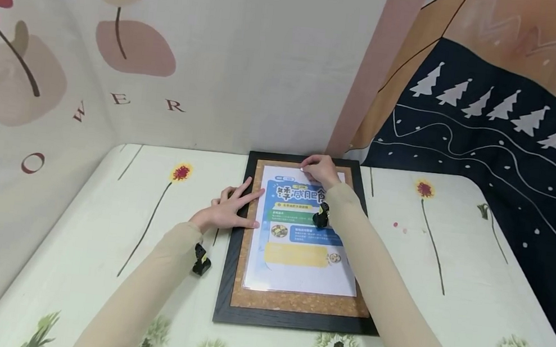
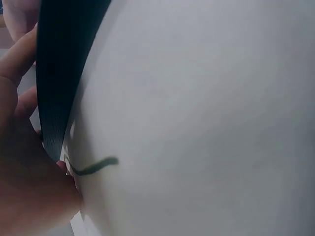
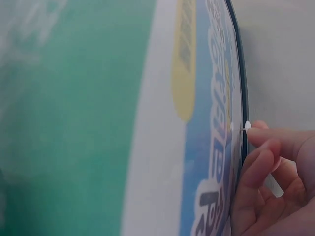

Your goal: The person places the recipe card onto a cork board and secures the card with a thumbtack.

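Beige sleeves (image 1: pixel 143 289), near; right hand (image 1: pixel 322 171), fingertips closed on white pushpin (image 3: pixel 247 126) (printed sheet (image 1: pixel 297 232) just beneath, far edge); left hand (image 1: pixel 227 211), fingers spread, touching black frame (image 1: pixel 229 270), left side.

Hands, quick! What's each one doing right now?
Left hand: open, resting over the black frame's left side.
Right hand: closed, pinching a small white pin.

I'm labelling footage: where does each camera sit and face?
Head: on the head, facing forward and down at the corkboard; left hand, right hand, sleeves show.
Left wrist: worn there, facing the black frame and cloth; left hand shows.
Right wrist: worn there, facing across the poster; right hand shows.
Head and right wrist share the poster.
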A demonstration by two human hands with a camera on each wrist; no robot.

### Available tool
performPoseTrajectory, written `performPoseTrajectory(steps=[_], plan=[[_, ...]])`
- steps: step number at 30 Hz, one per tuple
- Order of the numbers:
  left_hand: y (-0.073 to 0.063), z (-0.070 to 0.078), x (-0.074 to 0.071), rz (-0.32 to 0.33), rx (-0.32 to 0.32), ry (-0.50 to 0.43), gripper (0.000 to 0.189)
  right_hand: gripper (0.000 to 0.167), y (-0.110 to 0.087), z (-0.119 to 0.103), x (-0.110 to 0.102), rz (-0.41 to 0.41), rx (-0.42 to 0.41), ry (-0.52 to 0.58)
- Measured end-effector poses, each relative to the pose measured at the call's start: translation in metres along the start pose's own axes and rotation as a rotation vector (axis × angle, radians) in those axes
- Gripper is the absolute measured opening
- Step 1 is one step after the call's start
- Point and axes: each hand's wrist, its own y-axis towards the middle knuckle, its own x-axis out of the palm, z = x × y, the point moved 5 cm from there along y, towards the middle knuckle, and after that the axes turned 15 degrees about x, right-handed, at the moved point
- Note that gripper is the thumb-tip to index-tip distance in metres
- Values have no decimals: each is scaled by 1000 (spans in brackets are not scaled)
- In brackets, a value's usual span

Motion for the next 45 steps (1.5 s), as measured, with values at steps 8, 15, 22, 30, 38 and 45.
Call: performPoseTrajectory(steps=[8,15,22,30,38,45], plan=[[0,-2,2,-13,-7,0,88,15,3,5,0,-8,30,6],[0,-1,0,-14,-3,-6,88,15,2,2,-2,-6,17,31],[-1,-2,0,-25,-10,0,89,14,1,3,0,11,36,33],[-1,-1,0,-18,-8,-23,88,14,1,2,1,32,39,21],[-1,-3,1,-36,-1,-30,88,14,3,3,1,23,63,33],[0,-3,0,-35,-2,-27,88,15,8,3,1,34,68,33]])
